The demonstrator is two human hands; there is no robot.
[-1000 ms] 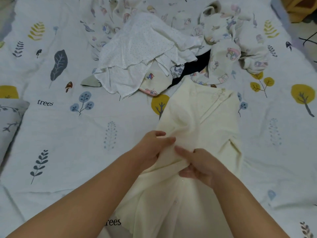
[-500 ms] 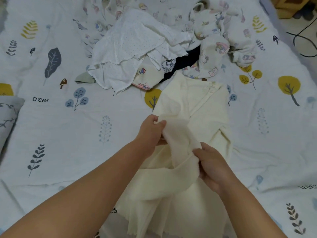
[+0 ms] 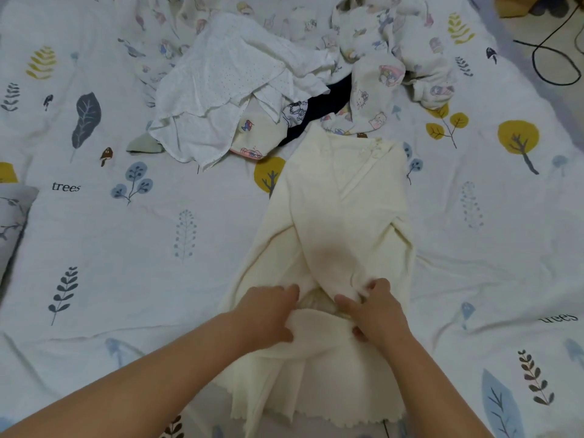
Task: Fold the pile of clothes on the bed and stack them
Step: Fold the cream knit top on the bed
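**Cream Garment Gripped at Its Middle on the Patterned Bed**

Head view: A cream-coloured knitted garment with a scalloped hem (image 3: 344, 216) is laid lengthwise on the white bed sheet printed with leaves, trees and the word "trees" (image 3: 158, 248), its hem lying nearest the camera and its neckline pointing toward the far pile. The fabric is bunched across the middle of the garment, where both hands are placed. A fold of the cream cloth is gripped by the left hand (image 3: 268, 314), the fingers curled over it and the thumb tucked beneath. The same gathered band is pinched by the right hand (image 3: 377, 314), its fingers bent round the fabric, thumb stretched toward the left hand. The two hands are held near each other, apart, with a small opening of cloth between them.

Beyond the garment, a loose pile of unfolded clothes (image 3: 284, 74) is heaped at the far side of the bed: a white dotted thin garment (image 3: 221, 77), a dark navy piece (image 3: 325, 105) and pale cartoon-printed cloth (image 3: 388, 67). The neckline end of the cream garment is touched by this pile. A grey patterned pillow (image 3: 12, 222) is seen at the left edge, and a black cable (image 3: 553, 58) on the floor at the upper right.
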